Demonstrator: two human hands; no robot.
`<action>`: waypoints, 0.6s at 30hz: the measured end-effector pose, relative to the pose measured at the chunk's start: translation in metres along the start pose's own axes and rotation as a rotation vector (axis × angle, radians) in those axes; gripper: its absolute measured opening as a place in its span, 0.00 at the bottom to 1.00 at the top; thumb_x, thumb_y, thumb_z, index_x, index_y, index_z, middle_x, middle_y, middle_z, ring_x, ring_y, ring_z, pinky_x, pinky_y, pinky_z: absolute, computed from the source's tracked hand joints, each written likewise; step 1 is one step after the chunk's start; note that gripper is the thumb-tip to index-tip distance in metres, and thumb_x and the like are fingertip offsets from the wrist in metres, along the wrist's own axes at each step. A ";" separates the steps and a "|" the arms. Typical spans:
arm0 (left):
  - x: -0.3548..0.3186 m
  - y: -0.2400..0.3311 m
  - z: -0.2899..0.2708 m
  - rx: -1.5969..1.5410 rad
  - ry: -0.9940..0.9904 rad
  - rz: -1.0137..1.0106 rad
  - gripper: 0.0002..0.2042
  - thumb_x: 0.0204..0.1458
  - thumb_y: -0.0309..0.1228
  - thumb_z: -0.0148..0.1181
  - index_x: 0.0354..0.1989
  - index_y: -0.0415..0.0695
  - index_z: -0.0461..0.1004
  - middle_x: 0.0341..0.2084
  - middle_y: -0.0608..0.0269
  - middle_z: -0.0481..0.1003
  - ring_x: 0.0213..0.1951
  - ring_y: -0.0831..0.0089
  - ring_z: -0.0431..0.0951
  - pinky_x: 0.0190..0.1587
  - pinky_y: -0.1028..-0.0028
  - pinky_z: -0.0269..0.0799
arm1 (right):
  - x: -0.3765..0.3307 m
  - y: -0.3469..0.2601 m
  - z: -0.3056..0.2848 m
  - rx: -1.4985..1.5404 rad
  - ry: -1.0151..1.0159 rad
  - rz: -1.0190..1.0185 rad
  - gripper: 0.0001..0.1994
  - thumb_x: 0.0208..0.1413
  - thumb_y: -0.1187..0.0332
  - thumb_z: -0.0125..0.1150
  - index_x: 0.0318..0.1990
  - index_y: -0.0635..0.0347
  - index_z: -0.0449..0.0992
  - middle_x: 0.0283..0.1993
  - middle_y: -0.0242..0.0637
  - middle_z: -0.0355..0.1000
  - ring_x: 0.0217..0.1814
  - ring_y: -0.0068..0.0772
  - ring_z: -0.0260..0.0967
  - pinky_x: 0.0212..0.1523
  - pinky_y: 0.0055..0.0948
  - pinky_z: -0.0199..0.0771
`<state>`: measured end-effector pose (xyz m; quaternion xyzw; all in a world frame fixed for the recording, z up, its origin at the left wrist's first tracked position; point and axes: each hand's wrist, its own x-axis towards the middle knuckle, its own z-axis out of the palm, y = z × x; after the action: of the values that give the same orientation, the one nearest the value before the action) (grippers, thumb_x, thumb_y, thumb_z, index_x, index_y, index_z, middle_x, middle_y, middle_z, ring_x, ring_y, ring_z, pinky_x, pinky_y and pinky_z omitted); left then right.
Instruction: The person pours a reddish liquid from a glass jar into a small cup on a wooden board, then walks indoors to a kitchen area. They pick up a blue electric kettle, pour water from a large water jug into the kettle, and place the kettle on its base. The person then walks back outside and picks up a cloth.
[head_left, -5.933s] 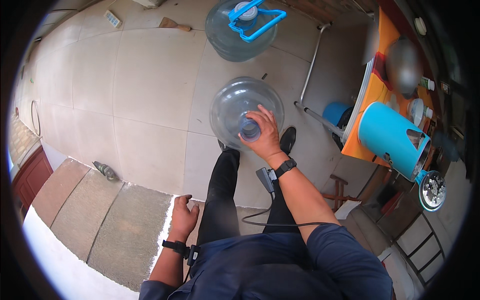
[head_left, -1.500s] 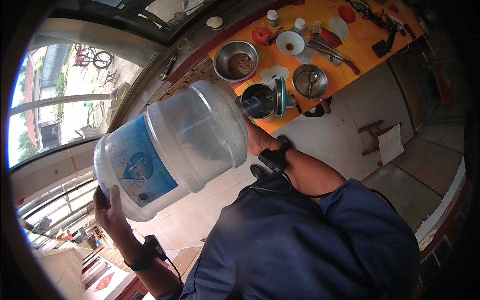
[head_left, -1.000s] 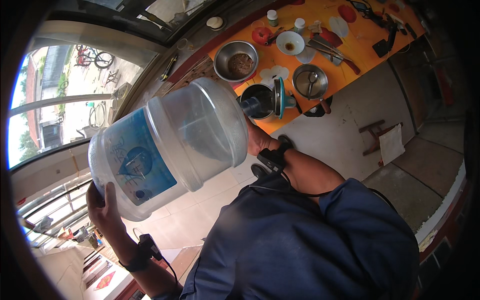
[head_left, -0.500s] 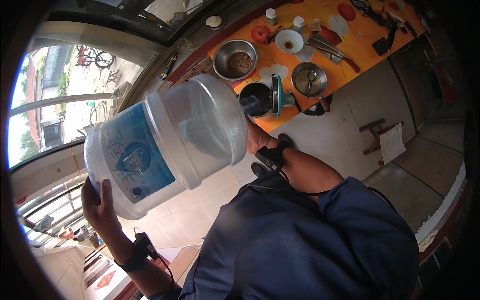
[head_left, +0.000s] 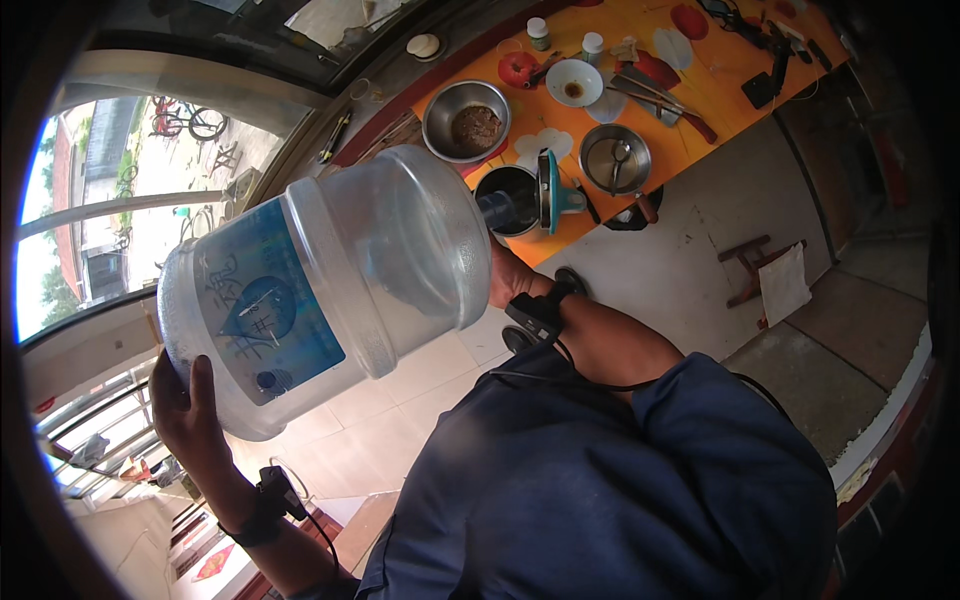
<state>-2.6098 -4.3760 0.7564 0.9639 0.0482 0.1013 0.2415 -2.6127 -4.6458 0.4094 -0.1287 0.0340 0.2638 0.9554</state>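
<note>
Nearest you, your left grip (head_left: 190,415) holds the base of the one water jug (head_left: 385,265), thumb pressed on its side and fingers wrapped behind; your right grip (head_left: 510,280) is up by the jug's neck, but its fingers are hidden, so I cannot tell how they close. The jug lies tilted across you, its neck reaching into the mouth of one kettle (head_left: 512,180), whose teal lid (head_left: 550,190) stands open. You seem to be at the pouring step, though no stream is visible; the next move likely calls for a steady neck and gentle control of the base. Beyond the jug's neck, the orange desk (head_left: 735,82) carries one steel bowl (head_left: 440,115), one pan (head_left: 591,150) with one spoon (head_left: 620,160), one white bowl (head_left: 564,72) and two small white-capped bottles (head_left: 538,35). Well right of the jug stands one wooden stool (head_left: 742,265); farthest, left past the jug, at least one bicycle (head_left: 208,122) shows outside.
</note>
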 end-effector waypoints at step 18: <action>0.007 0.034 -0.015 0.176 0.002 0.132 0.26 0.59 0.34 0.66 0.63 0.35 0.70 0.53 0.51 0.77 0.54 0.65 0.77 0.60 0.66 0.69 | -0.003 -0.007 0.017 0.069 0.051 0.031 0.39 0.57 0.34 0.56 0.68 0.50 0.63 0.66 0.35 0.65 0.67 0.35 0.62 0.65 0.44 0.64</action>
<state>-2.6048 -4.3981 0.7862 0.9824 -0.0067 0.1132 0.1486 -2.6114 -4.6482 0.4278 -0.1016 0.0693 0.2740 0.9538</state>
